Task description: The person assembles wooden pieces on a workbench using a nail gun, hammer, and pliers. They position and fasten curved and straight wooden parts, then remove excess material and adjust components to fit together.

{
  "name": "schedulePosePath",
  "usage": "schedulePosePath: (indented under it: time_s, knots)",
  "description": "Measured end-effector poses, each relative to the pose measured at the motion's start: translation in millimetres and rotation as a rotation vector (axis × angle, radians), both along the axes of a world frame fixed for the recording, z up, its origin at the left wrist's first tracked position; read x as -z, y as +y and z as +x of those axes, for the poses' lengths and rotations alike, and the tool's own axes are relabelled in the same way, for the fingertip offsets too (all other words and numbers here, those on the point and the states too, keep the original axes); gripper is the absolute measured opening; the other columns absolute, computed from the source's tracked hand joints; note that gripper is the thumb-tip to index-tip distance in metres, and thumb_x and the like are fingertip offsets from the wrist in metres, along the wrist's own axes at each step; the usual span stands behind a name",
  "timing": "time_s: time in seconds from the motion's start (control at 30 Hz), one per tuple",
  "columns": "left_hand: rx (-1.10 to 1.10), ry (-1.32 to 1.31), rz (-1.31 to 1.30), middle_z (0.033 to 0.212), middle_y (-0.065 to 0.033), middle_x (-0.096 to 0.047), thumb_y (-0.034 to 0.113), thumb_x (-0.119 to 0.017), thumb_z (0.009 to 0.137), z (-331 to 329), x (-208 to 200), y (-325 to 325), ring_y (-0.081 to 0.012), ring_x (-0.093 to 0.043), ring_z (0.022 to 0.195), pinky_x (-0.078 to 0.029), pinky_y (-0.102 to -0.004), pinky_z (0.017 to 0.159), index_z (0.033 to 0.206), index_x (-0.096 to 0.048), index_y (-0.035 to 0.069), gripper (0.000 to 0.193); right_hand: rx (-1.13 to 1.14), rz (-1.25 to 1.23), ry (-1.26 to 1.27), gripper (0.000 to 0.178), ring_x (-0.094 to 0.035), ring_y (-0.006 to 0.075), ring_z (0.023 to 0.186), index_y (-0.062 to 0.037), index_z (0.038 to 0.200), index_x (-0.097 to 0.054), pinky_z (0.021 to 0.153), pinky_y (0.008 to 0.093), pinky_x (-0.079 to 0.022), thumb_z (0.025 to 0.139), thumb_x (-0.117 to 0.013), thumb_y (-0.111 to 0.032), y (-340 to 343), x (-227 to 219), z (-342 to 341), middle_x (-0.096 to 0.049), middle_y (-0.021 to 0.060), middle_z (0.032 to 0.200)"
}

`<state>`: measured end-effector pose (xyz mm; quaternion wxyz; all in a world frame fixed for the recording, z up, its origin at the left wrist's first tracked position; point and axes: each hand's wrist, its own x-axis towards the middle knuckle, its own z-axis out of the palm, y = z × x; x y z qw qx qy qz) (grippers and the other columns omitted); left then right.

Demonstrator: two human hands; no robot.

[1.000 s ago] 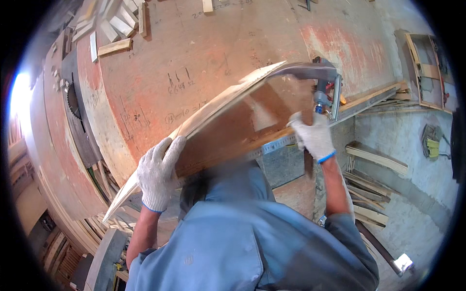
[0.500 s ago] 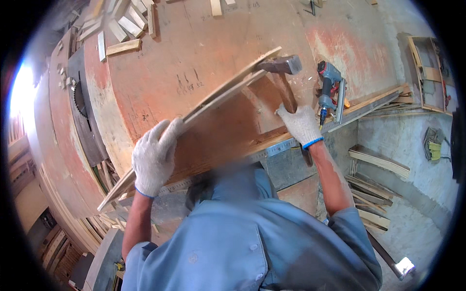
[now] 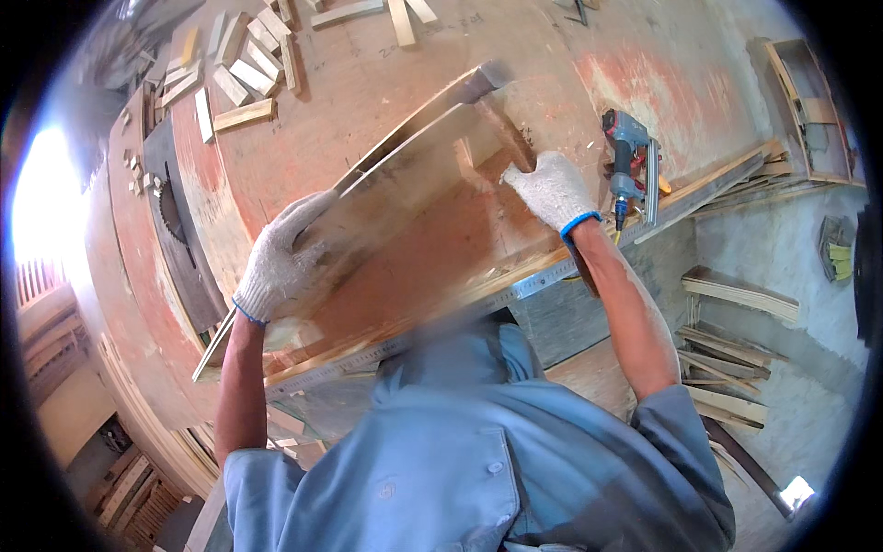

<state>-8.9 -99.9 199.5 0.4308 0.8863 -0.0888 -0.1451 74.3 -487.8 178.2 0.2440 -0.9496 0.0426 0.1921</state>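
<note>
My left hand (image 3: pixel 280 258), in a white knit glove, is closed around the near-left part of a long, narrow wooden piece (image 3: pixel 410 149). The piece seems made of thin strips with a gap between them, and it slants across the bench away from me. A hammer (image 3: pixel 506 133) is in my gloved right hand (image 3: pixel 554 190), whose fingers wrap its wooden handle. The hammer's head is at the far end of the wooden piece; motion blur hides whether they touch.
A nail gun (image 3: pixel 627 161) lies right of my right hand. Short wood offcuts (image 3: pixel 253 69) are scattered at the far left, near a circular saw blade (image 3: pixel 169 213) in the bench. A metal ruler (image 3: pixel 543 279) runs along the bench's near edge. Wood strips (image 3: pixel 740 294) stand at the right.
The hammer has moved left and away from me, to the wooden piece's far end. My left hand and the piece have shifted left, and the piece now shows more of its broad side.
</note>
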Motion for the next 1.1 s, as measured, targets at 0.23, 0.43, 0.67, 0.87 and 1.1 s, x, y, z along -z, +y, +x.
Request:
schedulePosePath:
  time_s: [0.23, 0.43, 0.67, 0.87, 1.1]
  knots:
    - [0.046, 0.069, 0.148, 0.119, -0.0200, -0.070, 0.016, -0.072, 0.090, 14.1, 18.7, 7.8, -0.0371, -0.069, 0.113, -0.054, -0.0405, 0.098, 0.127, -0.068, 0.002, 0.040, -0.002, 0.017, -0.127, 0.060, -0.072, 0.0477, 0.074, 0.0102, 0.082, -0.074, 0.067, 0.0528, -0.056, 0.085, -0.074, -0.050, -4.3, 31.9, 0.1, -0.065, 0.0349, 0.072]
    - [-0.042, -0.105, 0.380, 0.110, -0.0149, -0.071, 0.013, -0.069, 0.090, -23.7, 2.4, -31.5, -0.0415, -0.070, 0.097, -0.057, -0.0476, 0.083, 0.109, -0.070, 0.009, 0.019, 0.198, 0.321, 0.094, 0.038, -0.062, 0.0242, 0.051, 0.0024, 0.091, -0.074, 0.049, 0.0395, -0.047, 0.093, -0.073, -0.036, -21.5, -18.2, -18.4, -0.063, 0.0132, 0.062]
    - [-0.085, -0.274, 0.441, 0.112, -0.0149, -0.071, 0.013, -0.070, 0.092, -56.3, -1.9, -72.3, -0.0389, -0.071, 0.093, -0.057, -0.0484, 0.079, 0.106, -0.071, 0.007, 0.015, 0.600, 0.918, 0.231, 0.012, -0.046, 0.0108, 0.043, -0.0064, 0.101, -0.066, 0.039, 0.0294, -0.037, 0.103, -0.066, -0.019, -64.7, -16.1, -56.0, -0.049, -0.0015, 0.060]
    - [-0.089, -0.225, 0.474, 0.114, -0.0144, -0.072, 0.013, -0.072, 0.090, -54.5, -3.5, -72.4, -0.0377, -0.071, 0.096, -0.057, -0.0478, 0.082, 0.105, -0.071, 0.007, 0.016, 0.692, 1.028, 0.195, 0.011, -0.046, 0.0115, 0.043, -0.0065, 0.102, -0.065, 0.040, 0.0291, -0.038, 0.102, -0.065, -0.017, -66.7, -7.4, -47.5, -0.049, -0.0012, 0.061]
    - [-0.070, -0.238, 0.503, 0.120, -0.0146, -0.072, 0.011, -0.073, 0.088, -63.9, 2.9, -76.8, -0.0382, -0.069, 0.102, -0.055, -0.0481, 0.087, 0.107, -0.072, 0.007, 0.019, 0.560, 0.751, 0.322, 0.016, -0.049, 0.0124, 0.043, -0.0061, 0.099, -0.066, 0.041, 0.0297, -0.040, 0.099, -0.070, -0.022, -82.9, 20.0, -42.7, -0.052, 0.0004, 0.061]
